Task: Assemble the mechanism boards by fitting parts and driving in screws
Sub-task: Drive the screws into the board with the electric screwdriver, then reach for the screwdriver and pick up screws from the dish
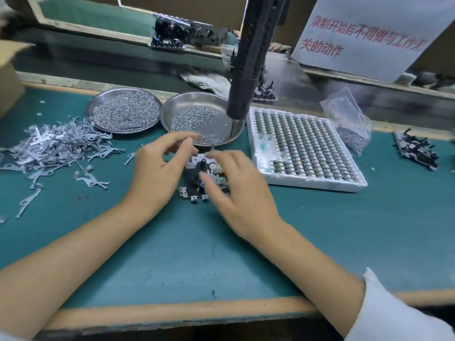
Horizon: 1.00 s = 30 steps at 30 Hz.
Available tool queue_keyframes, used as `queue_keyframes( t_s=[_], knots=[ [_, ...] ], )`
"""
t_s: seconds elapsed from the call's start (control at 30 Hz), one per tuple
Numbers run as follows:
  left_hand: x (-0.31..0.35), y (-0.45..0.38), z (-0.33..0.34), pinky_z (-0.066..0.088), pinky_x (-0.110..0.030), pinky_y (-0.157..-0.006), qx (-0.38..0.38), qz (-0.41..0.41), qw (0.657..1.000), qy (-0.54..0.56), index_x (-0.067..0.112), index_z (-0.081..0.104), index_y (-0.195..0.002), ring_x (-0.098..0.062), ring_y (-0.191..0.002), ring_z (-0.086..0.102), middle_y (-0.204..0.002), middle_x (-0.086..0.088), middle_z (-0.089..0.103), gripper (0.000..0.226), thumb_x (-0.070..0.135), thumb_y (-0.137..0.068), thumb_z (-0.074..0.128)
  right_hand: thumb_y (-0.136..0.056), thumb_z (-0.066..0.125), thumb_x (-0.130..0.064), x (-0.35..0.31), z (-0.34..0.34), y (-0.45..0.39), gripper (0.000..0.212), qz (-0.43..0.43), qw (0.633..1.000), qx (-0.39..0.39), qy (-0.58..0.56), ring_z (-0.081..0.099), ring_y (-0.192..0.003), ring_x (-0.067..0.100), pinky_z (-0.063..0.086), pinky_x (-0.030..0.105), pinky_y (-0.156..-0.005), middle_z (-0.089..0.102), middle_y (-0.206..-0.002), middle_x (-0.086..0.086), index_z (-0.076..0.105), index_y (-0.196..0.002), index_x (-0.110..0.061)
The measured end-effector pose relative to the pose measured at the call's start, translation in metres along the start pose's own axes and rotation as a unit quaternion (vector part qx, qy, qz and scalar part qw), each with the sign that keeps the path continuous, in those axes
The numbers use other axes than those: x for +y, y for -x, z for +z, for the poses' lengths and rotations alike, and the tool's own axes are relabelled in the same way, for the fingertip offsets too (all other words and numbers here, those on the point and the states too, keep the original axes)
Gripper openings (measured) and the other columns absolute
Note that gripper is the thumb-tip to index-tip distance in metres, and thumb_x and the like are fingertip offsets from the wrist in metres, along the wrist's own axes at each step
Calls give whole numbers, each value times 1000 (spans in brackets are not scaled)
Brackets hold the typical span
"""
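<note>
A small mechanism board [194,179], black and white with metal tabs, lies on the green mat at the centre. My left hand [160,173] hovers at its left with thumb and fingers curled together, perhaps pinching something tiny; blur hides what. My right hand [236,190] lies over the board's right side, fingers bent down onto it and blurred. A black electric screwdriver [248,70] hangs above, its bit over the right steel dish [221,102] of screws.
A second dish [124,112] heaped with screws stands to the left. A pile of flat metal levers [54,146] spreads at far left. A white foam tray [302,148] of small parts sits right, with a plastic bag [349,119] and finished boards [416,148] beyond.
</note>
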<state>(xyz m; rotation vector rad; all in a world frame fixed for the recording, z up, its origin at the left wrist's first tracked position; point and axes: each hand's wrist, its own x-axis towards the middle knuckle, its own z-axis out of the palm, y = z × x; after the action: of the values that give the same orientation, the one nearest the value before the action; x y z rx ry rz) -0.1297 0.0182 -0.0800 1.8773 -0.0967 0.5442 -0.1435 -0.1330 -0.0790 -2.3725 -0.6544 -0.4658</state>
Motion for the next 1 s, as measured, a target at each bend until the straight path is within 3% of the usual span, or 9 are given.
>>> queue_keyframes(
  t_s=[0.1,0.3,0.43,0.53,0.6,0.77,0.83,0.9,1.0],
  knots=[
    [-2,-2,-4,41,-11,-78,25,6,999,-19,21,66,-103,10,-73,56,-79,8,65,18,13,-97,51,-94,48,-39,-6,13,6,38,-49,975,-105,191,49,-114,31,37,44,-93,54,-124,12,57,-128,-23],
    [-2,1,-4,40,-10,-77,25,33,998,-44,22,67,-104,13,-76,55,-80,7,65,18,16,-96,52,-88,49,-54,-21,0,30,41,-60,957,-148,243,49,-104,31,40,44,-85,54,-112,10,58,-119,-29],
    [-5,3,-4,38,-15,-70,17,35,998,-41,25,66,-104,11,-78,54,-81,8,66,18,18,-96,52,-90,44,-56,-22,-17,60,38,-65,952,-142,262,51,-98,30,43,41,-78,55,-109,8,60,-114,-30],
    [-6,4,-3,41,-26,-79,10,45,998,-43,24,67,-103,5,-83,55,-82,11,66,17,17,-96,52,-90,44,-55,-13,-38,82,37,-50,951,-142,270,53,-98,29,45,40,-79,56,-109,8,60,-113,-29],
    [-6,6,-3,41,-30,-81,2,58,997,-48,27,65,-101,-7,-86,57,-80,14,66,17,17,-96,53,-90,44,-55,-2,-56,98,37,-25,952,-139,273,54,-99,29,47,40,-80,58,-110,7,61,-113,-30],
    [-5,8,-4,32,-10,-56,-5,78,995,-66,37,63,-97,7,-64,47,-83,41,59,15,25,-94,55,-87,57,-38,49,-115,122,32,119,908,-89,391,59,-107,35,51,46,-82,62,-115,13,65,-116,-25],
    [-2,9,-4,32,-6,-56,-12,90,994,-66,45,59,-92,11,-67,47,-83,43,58,24,21,-94,56,-88,60,-22,73,-137,122,60,235,842,-126,468,32,-137,34,35,51,-102,35,-146,17,38,-143,-30],
    [1,11,-3,32,-4,-57,-17,104,992,-67,48,56,-90,13,-70,48,-83,44,57,26,23,-92,55,-89,54,-16,88,-152,119,77,290,808,-165,486,7,-145,28,18,48,-112,8,-156,9,9,-150,-33],
    [-2,11,-2,32,-5,-64,-13,109,991,-81,40,61,-91,12,-69,48,-83,46,55,15,30,-88,50,-88,51,-13,85,-141,108,61,228,860,-134,436,20,-141,24,23,40,-111,21,-153,8,31,-145,-25]
  ],
)
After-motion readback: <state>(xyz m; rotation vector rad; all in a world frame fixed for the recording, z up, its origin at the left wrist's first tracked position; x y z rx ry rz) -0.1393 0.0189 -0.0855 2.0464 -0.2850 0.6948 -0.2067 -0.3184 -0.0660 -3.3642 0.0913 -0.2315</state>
